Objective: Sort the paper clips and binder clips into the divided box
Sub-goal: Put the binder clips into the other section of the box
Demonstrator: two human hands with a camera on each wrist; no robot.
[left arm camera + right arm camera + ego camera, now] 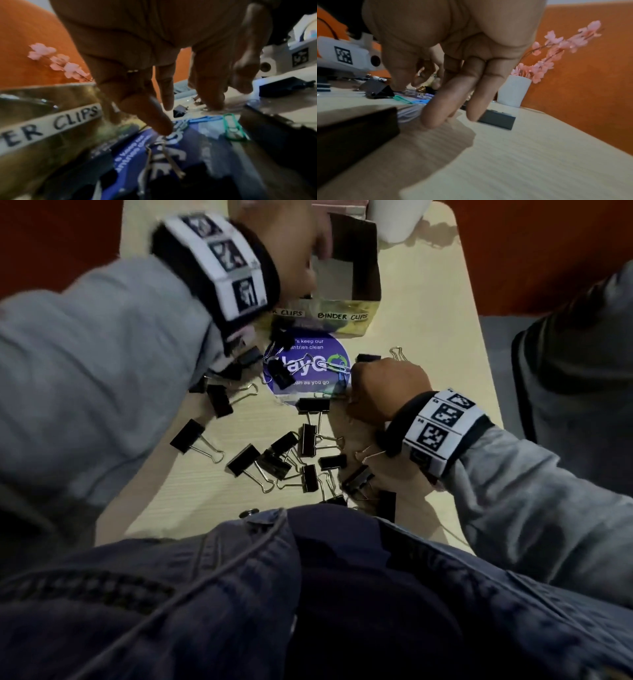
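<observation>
The pale worktop [428,344] fills the head view, its bare wood running toward 3 o'clock. At 12 o'clock on it stands the divided box [371,261], an open cardboard carton; the label on its front right compartment reads "BINDER CLIPS", the left label is half hidden and ends in "CLIPS". Just behind it, toward 1 o'clock, is a white vase [513,92] with pink flowers. Touching the box front at 6 o'clock lies a round blue sticker [308,364].

The left hand [291,251] is over the box's left compartment; that view is blurred, and from the left wrist its fingers [154,119] hang down loosely spread, with nothing clearly held. The right hand [383,392] sits at 3 o'clock of the sticker, knuckles up, fingers curled down to the worktop; its fingertips [435,119] touch the surface, but I cannot tell whether they pinch anything.

Black binder clips [274,460] lie scattered from 9 o'clock round to 5 o'clock of the sticker, several overlapping. Coloured paper clips, a green one [233,127] and a blue one [204,118], lie at the sticker's edge just beside the right hand.
</observation>
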